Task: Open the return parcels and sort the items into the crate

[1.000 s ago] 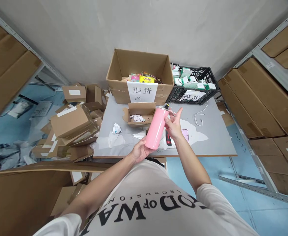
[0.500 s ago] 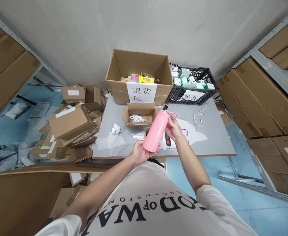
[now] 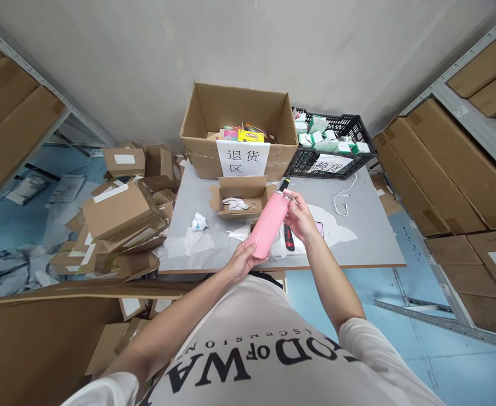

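Both hands grasp a pink bottle (image 3: 270,224): left hand (image 3: 240,263) at its base, right hand (image 3: 300,217) near its top. Behind, a cardboard box (image 3: 205,152) holds colourful packets; a black crate (image 3: 353,125) holds green-white boxes.

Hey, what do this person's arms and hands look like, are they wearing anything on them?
Both arms are bare from the short white T-shirt sleeves down. The left hand and right hand have no gloves, and I can't see any watch or rings. The shirt's chest carries black block lettering.

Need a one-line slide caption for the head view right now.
Both hands, left hand at the base and right hand near the top, hold a pink bottle over a grey table.
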Action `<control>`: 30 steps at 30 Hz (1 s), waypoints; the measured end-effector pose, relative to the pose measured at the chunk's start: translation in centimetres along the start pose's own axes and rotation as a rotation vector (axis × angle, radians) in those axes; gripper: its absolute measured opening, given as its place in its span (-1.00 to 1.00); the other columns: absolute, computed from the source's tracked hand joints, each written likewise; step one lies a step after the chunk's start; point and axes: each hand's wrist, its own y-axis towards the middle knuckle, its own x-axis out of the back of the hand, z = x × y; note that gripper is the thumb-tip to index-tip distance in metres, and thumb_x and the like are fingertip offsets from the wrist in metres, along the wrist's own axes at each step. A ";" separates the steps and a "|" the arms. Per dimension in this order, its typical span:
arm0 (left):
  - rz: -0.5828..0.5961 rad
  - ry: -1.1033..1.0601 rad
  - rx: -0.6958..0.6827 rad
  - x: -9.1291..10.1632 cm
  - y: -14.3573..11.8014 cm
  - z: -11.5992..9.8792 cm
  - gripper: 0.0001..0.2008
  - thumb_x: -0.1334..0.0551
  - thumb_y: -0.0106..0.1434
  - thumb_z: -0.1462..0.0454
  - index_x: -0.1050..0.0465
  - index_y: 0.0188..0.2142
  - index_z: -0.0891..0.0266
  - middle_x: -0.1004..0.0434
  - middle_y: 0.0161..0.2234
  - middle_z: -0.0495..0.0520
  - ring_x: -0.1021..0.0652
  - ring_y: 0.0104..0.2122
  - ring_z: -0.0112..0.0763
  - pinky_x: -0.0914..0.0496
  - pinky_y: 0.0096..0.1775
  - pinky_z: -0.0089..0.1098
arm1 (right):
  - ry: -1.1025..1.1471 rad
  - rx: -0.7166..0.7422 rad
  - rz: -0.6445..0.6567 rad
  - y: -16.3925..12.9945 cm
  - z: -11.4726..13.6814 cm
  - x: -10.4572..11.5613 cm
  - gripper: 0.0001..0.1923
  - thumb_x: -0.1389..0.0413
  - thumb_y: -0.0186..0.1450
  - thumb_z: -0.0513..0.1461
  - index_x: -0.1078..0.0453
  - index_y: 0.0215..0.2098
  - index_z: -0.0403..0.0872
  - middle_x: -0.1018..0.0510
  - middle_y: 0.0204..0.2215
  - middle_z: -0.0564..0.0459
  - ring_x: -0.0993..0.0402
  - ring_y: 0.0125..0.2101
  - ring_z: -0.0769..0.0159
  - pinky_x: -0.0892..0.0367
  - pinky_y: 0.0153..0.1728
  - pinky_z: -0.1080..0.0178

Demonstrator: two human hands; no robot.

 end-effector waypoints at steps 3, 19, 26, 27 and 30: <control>0.038 -0.017 0.059 0.3 0.0 0.2 -0.33 -0.37 0.02 -0.01 -0.31 0.01 0.35 -0.56 -0.21 0.29 -0.59 -0.25 -0.16 -0.45 -0.15 -0.19 | 0.005 -0.011 -0.013 0.1 -0.1 0.2 -0.58 -0.28 0.05 0.01 -0.31 -0.18 0.12 -0.49 -0.17 0.14 -0.37 -0.41 0.40 -0.38 -0.42 0.32; -0.240 0.542 -0.263 4.0 1.3 -1.1 -0.54 -0.33 0.04 0.01 -0.46 -0.15 0.25 -0.54 -0.26 0.15 -0.54 -0.26 -0.24 -0.36 -0.09 -0.17 | -0.362 0.497 -0.283 0.7 2.7 2.4 -0.56 -0.25 0.02 -0.01 -0.23 -0.21 0.08 -0.41 -0.15 0.03 -0.40 -0.10 0.18 -0.34 -0.21 0.19; -0.253 1.083 -0.469 5.4 2.9 -1.1 -0.71 -0.28 0.11 0.14 -0.48 -0.18 0.18 -0.45 -0.10 0.16 -0.45 -0.06 -0.13 -0.35 -0.05 -0.15 | -0.523 0.641 -0.235 -0.2 0.0 1.5 -0.64 -0.21 0.07 -0.13 -0.22 -0.20 0.09 -0.38 -0.10 0.00 -0.32 0.03 0.14 -0.23 0.03 0.03; -0.243 1.107 -0.467 5.3 3.1 -1.1 -0.70 -0.26 0.13 0.14 -0.47 -0.15 0.18 -0.44 -0.09 0.17 -0.44 -0.05 -0.12 -0.36 -0.08 -0.16 | -0.549 0.636 -0.220 -0.5 -0.4 1.3 -0.65 -0.21 0.08 -0.15 -0.22 -0.19 0.09 -0.37 -0.08 -0.01 -0.32 0.03 0.13 -0.23 0.04 0.01; -0.251 1.142 -0.457 5.2 3.7 -0.7 -0.63 -0.26 0.12 0.14 -0.42 -0.08 0.17 -0.40 -0.05 0.18 -0.43 -0.03 -0.09 -0.37 -0.07 -0.14 | -0.673 0.616 -0.179 -1.2 -0.7 1.1 -0.66 -0.19 0.10 -0.19 -0.27 -0.15 0.09 -0.34 -0.03 -0.06 -0.28 0.06 0.09 -0.22 0.07 -0.05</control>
